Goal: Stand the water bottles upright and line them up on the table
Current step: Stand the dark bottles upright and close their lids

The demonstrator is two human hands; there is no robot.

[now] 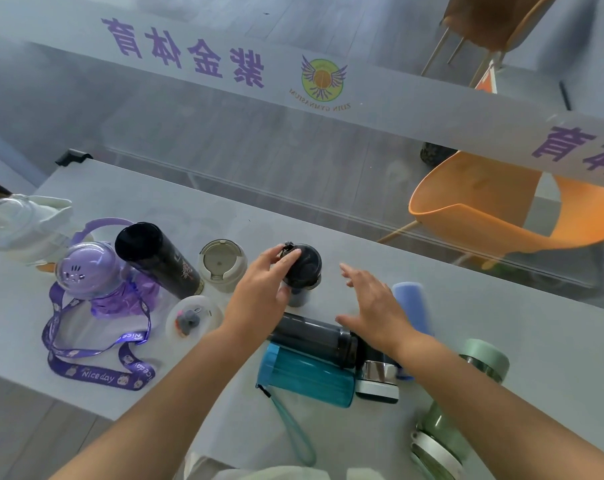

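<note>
Dark-lidded bottle (302, 266) stands upright on the grey table (501, 323), just beside the beige cup (222, 263) — our left hand (262, 284) grips its top. Our right hand (376, 306) hovers, fingers spread, above the smoky bottle (314, 337) and teal bottle (305, 375) — both lying flat.

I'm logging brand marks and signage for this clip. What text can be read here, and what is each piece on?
"Nice day", and "Nice" again further up: purple strap.
"紫金体育", upside down: white band across the glass.
"ZIJIN GYMNASIUM", upside down, small: below the round emblem.
"体育", cut by the frame edge: the band's right end.
Pink mark on the tall black bottle: too blurred to read.
</note>
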